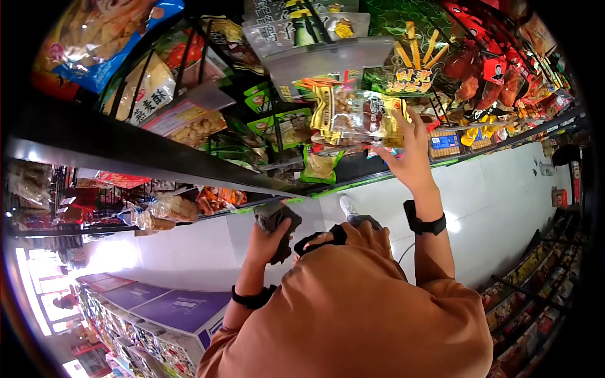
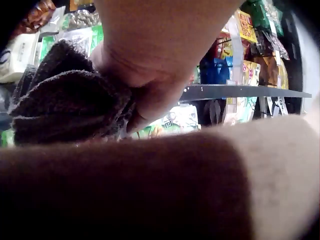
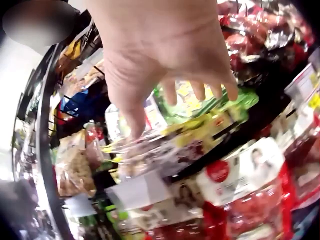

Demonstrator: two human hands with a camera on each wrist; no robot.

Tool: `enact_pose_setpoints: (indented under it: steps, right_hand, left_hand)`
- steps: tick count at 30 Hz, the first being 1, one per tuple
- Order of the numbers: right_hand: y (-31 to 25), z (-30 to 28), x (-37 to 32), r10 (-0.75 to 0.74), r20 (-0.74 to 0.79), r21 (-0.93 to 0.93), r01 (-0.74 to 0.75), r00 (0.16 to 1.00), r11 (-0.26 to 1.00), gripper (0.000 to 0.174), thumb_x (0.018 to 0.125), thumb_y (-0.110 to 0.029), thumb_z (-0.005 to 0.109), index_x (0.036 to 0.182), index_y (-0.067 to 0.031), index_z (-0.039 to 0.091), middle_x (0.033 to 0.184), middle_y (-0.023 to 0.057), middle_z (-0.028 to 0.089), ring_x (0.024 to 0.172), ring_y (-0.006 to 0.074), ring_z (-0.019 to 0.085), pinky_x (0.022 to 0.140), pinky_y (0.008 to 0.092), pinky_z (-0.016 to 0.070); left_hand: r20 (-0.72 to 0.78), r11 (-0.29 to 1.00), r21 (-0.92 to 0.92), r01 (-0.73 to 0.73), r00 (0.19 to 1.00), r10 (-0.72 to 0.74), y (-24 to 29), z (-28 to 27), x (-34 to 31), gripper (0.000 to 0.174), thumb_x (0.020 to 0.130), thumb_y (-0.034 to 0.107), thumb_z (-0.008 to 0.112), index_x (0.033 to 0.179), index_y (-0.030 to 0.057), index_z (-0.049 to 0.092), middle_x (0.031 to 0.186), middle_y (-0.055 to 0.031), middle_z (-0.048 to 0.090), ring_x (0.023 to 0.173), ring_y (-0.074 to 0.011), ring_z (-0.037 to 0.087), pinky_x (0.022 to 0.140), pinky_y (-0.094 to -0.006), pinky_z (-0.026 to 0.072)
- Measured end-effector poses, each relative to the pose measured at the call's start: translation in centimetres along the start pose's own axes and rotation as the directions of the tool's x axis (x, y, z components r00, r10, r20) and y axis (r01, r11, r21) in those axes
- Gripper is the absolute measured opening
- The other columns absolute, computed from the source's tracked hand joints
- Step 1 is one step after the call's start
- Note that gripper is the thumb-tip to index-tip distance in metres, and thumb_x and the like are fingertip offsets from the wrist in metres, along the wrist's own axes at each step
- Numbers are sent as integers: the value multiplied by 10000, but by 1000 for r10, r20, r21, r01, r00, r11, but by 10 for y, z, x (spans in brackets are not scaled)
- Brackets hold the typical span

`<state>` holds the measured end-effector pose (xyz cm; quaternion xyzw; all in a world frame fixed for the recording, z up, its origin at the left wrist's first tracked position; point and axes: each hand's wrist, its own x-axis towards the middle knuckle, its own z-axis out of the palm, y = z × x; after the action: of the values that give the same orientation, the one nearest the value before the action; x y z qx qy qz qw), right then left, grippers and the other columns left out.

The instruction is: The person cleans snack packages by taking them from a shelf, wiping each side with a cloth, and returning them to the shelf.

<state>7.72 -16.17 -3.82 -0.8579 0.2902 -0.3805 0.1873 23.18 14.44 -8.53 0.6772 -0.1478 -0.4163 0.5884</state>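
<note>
My left hand (image 1: 265, 242) grips a bunched dark grey cloth (image 1: 275, 220) below the shelf. Close up, the left wrist view has the cloth (image 2: 67, 102) folded in the fingers of that hand (image 2: 142, 70). At the shelf, my right hand (image 1: 411, 154) has its fingers and thumb spread at the right end of a gold and clear snack packet (image 1: 358, 116). Seen from the right wrist, the hand (image 3: 165, 65) reaches over yellow-edged packets (image 3: 185, 145), thumb and fingers apart; contact is hard to tell. A green packet (image 3: 182, 102) lies behind the fingers.
Black shelf edges (image 1: 157, 157) run beneath racks of bagged snacks. Green bags (image 1: 321, 165) sit left of the gold packet, and red bags (image 1: 491, 88) hang to the right. Purple-topped boxes (image 1: 179, 309) stand at lower left. Pale floor (image 1: 491, 195) lies below the shelf.
</note>
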Motion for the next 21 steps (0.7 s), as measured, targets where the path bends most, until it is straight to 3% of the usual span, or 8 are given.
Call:
enact_pose_setpoints:
  steps: [3,6,8,10,16,18,19,21]
  right_hand:
    - [35,-6,-10,-116,162,-216,150,980,965,502,735,-79,730,1205,-164,576,1264,103,494,1149,374,441,953,435,376]
    - [53,-5,-11,-181,148,-127,201,972,971,475,742,-59,716,1183,-197,603,1254,66,501,1082,330,455,891,407,396]
    - [48,-11,-7,-124,172,-83,140,977,987,459,733,-64,726,1163,-187,621,1224,77,511,1017,303,457,850,392,401]
    - [38,-14,1,0,126,-37,5,992,999,500,720,-100,748,1192,-181,603,1196,92,519,1010,310,456,868,396,398]
    - [54,-20,14,-165,297,-90,199,940,976,562,710,-155,770,1237,-145,577,1165,102,525,1045,312,465,897,416,391]
    - [54,-24,16,-142,321,79,122,937,989,476,737,-85,745,1193,-119,610,1108,107,519,906,274,535,795,383,446]
    - [46,-29,17,-23,362,177,-44,932,983,399,772,3,694,1154,-95,634,1067,114,503,743,239,563,666,343,469]
    - [41,-31,18,-41,301,150,-4,953,989,394,786,45,651,1153,-97,635,1064,110,498,759,215,549,655,324,465]
  left_hand:
    - [92,996,66,-61,994,54,19,23,19,449,875,41,631,1299,20,485,976,-46,611,767,-111,598,619,-263,522]
    - [148,985,126,-116,984,97,40,43,32,428,877,36,625,1283,12,491,985,-50,611,756,-108,586,626,-257,513]
    - [154,979,87,-186,973,172,48,55,42,414,883,62,627,1280,20,518,892,12,599,714,-54,538,608,-226,468]
    - [173,989,12,-145,975,141,60,65,47,425,883,58,625,1288,12,505,916,-3,602,741,-64,549,615,-228,473]
    - [63,973,-119,-199,976,208,76,94,69,491,893,57,595,1344,-9,411,992,-98,617,776,-158,609,598,-277,507]
    - [37,965,-150,-214,974,222,77,97,76,487,901,71,583,1351,3,409,1001,-102,617,764,-170,618,585,-280,511]
    - [24,961,-200,-190,980,198,80,99,77,484,906,78,576,1355,11,409,1006,-105,617,757,-175,623,582,-281,515]
    - [-8,952,-256,-167,985,171,82,100,77,467,919,100,553,1361,40,416,1016,-113,618,740,-189,635,571,-284,522]
